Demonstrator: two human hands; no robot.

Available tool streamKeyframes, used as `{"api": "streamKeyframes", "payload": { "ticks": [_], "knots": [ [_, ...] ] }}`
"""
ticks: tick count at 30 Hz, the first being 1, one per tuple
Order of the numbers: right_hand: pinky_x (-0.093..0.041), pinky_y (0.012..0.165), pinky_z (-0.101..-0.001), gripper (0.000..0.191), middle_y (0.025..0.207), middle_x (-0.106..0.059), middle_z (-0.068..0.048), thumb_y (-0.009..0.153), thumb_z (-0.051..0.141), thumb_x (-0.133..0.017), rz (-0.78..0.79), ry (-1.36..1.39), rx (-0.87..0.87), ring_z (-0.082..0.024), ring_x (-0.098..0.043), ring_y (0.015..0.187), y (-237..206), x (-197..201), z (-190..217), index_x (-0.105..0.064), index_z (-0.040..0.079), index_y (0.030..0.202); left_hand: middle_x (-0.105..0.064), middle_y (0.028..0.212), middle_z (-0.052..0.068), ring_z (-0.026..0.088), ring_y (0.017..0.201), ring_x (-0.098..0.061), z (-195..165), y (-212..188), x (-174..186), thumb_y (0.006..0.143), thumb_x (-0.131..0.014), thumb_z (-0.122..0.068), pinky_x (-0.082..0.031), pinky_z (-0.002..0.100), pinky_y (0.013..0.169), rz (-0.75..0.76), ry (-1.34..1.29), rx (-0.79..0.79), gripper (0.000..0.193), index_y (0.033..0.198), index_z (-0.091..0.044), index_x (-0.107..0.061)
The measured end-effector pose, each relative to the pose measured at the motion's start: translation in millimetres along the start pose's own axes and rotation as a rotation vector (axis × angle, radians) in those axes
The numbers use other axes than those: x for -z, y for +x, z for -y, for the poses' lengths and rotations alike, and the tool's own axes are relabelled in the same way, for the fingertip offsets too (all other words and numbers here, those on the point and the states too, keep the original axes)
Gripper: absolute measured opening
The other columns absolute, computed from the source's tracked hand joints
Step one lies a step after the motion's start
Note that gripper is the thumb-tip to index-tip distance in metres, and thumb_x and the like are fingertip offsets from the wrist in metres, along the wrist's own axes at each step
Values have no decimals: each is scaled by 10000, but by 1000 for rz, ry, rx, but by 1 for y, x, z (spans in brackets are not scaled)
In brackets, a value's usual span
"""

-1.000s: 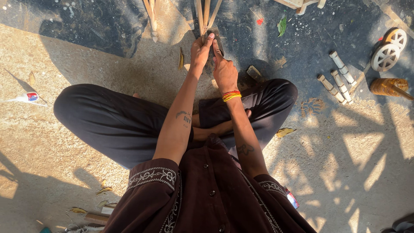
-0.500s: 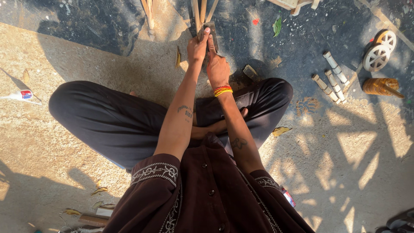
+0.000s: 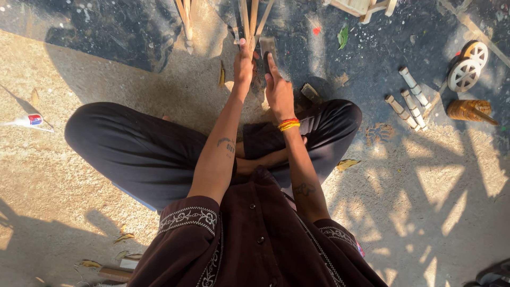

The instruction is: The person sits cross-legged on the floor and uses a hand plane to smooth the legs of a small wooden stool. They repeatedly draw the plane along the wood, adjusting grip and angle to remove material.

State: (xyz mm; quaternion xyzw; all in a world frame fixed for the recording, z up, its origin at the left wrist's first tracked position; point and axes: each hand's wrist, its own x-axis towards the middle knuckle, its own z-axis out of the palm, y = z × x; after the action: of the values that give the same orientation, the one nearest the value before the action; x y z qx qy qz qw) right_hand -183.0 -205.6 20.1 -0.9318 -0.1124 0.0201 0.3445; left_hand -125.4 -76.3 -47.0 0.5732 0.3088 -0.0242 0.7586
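The person sits cross-legged on the sandy concrete ground (image 3: 79, 69), both arms stretched straight ahead; the left hand (image 3: 245, 62) is closed round the near ends of the thin pale bamboo strips (image 3: 249, 18), which run away from the body with their long axis pointing forward and fanning slightly at the far end; the right hand (image 3: 278, 91), wearing orange and red thread bands at the wrist, lies just beside the left and grips the handle of a flat grey metal blade (image 3: 267, 49), whose broad face stands upright just to the right of the strips, touching or nearly touching them; whether it bites into the wood cannot be told; both hands are equally near the strips; well apart to the right lie short cut bamboo tubes (image 3: 406, 101), two small white wooden wheels (image 3: 468, 66) and a brown ribbed wooden piece (image 3: 468, 110).
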Motion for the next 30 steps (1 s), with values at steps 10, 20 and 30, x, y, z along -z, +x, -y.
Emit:
{"api": "streamKeyframes", "payload": {
  "ticks": [10,20,30],
  "knots": [
    [-530,610,-517,574,781,-713,-216,1051,187,-566,8,-54,-61,-412,-687,648,28,-15,8,-393,265,1593,-469,523,-22,115,426,-451,1,-1,2,959,-285,-768,-345,298,397,16,19,17,803,718,-75,-609],
    [-550,626,-510,572,883,-707,-202,1050,183,-570,62,-82,-78,-403,-698,677,-1,-10,-2,-401,259,1591,-464,573,-14,108,516,-443,3,-4,0,999,-415,-668,-362,304,488,8,68,-61,684,769,-61,-630],
    [-543,655,-549,556,766,-688,-230,1061,199,-555,104,-167,-70,-443,-681,710,-6,-16,-6,-407,274,1591,-626,737,-17,86,677,-533,4,0,1,946,-728,-361,-449,312,616,73,86,-238,337,915,-27,-703]
  ]
}}
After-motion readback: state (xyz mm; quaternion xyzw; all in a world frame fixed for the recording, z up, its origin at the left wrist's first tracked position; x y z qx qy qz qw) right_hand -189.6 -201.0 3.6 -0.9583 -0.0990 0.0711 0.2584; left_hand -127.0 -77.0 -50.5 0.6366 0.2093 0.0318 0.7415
